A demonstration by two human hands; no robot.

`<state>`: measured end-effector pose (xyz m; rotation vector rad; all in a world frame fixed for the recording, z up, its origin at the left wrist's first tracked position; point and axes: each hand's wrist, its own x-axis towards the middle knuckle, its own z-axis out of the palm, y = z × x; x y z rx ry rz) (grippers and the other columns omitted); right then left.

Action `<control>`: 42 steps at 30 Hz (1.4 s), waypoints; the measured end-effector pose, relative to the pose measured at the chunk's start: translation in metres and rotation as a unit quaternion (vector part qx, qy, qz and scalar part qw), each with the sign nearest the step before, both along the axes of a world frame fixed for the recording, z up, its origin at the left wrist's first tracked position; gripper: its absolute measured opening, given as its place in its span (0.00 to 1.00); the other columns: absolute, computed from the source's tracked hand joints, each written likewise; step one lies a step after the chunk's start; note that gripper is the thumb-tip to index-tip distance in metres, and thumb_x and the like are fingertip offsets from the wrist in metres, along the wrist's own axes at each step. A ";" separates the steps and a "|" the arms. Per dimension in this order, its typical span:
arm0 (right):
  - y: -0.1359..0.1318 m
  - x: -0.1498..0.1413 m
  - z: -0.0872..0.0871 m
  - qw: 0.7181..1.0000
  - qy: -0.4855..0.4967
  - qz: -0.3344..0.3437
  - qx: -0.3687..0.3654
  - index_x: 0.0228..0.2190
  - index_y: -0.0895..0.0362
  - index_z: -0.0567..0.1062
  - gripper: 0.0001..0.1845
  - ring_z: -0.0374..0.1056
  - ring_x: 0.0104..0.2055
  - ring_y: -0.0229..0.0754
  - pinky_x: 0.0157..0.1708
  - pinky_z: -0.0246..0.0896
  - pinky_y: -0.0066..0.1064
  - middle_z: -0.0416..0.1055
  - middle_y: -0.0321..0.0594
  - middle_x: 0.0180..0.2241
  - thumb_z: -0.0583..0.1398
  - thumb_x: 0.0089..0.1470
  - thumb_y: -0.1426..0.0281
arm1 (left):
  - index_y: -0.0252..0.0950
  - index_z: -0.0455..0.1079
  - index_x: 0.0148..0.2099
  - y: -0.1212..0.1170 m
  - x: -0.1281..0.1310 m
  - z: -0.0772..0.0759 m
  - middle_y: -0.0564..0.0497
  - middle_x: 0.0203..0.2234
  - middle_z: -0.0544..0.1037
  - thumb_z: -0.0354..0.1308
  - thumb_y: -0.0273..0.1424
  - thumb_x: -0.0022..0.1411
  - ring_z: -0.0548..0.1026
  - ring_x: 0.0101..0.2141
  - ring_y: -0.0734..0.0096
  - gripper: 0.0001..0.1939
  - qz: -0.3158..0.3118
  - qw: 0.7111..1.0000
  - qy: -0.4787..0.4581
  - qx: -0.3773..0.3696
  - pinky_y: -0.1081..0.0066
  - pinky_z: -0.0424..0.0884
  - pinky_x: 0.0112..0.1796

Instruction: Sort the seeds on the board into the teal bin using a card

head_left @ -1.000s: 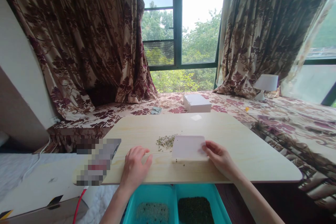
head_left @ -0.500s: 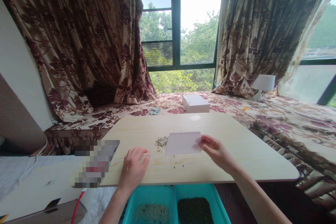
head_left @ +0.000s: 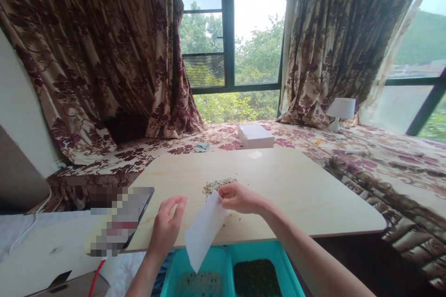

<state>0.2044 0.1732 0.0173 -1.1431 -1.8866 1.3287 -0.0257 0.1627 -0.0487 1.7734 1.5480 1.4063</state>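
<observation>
My right hand (head_left: 239,197) pinches one corner of a white sheet of paper (head_left: 205,229). The sheet hangs down to the left, its lower tip over the left compartment of a turquoise bin (head_left: 228,271). Pale grains with dark specks (head_left: 200,284) lie in that compartment; a dark granular heap (head_left: 257,278) fills much of the right one. Loosely curled and holding nothing, my left hand (head_left: 167,222) is at the table's front edge, left of the paper. Small greenish-brown seeds (head_left: 212,187) are scattered on the table behind the sheet, partly hidden by my right hand.
The light wooden table (head_left: 299,195) has rounded corners. A dark flat device (head_left: 141,213), partly blurred out, lies at its left edge with a red cable (head_left: 95,278). Behind the table are a white box (head_left: 256,136), a folded cloth (head_left: 202,147) and a lamp (head_left: 341,109).
My right hand has moved left and turned the paper from flat over the table to hanging toward the bin. More scattered seeds show. My left hand has shifted slightly left, its fingers more curled.
</observation>
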 end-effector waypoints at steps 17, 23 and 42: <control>-0.005 0.049 0.001 0.999 -0.030 -0.014 0.011 0.18 0.59 0.69 0.04 0.54 0.23 0.32 0.22 0.45 0.24 0.61 0.29 0.17 0.54 0.36 0.77 | 0.39 0.73 0.36 0.000 0.001 0.000 0.49 0.38 0.77 0.51 0.47 0.58 0.72 0.44 0.59 0.18 0.002 0.998 0.055 0.031 0.60 0.67 0.48; -0.021 0.069 0.010 0.995 0.042 -0.086 0.014 0.23 0.59 0.72 0.06 0.57 0.24 0.33 0.26 0.51 0.26 0.65 0.31 0.20 0.55 0.38 0.75 | 0.39 0.72 0.34 0.000 0.001 0.001 0.49 0.36 0.77 0.51 0.46 0.58 0.72 0.44 0.59 0.17 0.001 0.998 0.062 0.033 0.60 0.67 0.48; -0.077 0.126 -0.011 0.966 0.099 -0.236 -0.025 0.27 0.58 0.79 0.17 0.67 0.29 0.40 0.29 0.63 0.30 0.74 0.39 0.26 0.66 0.38 0.57 | 0.39 0.72 0.34 0.002 0.002 -0.001 0.49 0.34 0.77 0.51 0.44 0.59 0.71 0.43 0.60 0.16 -0.006 0.995 0.080 0.053 0.59 0.66 0.49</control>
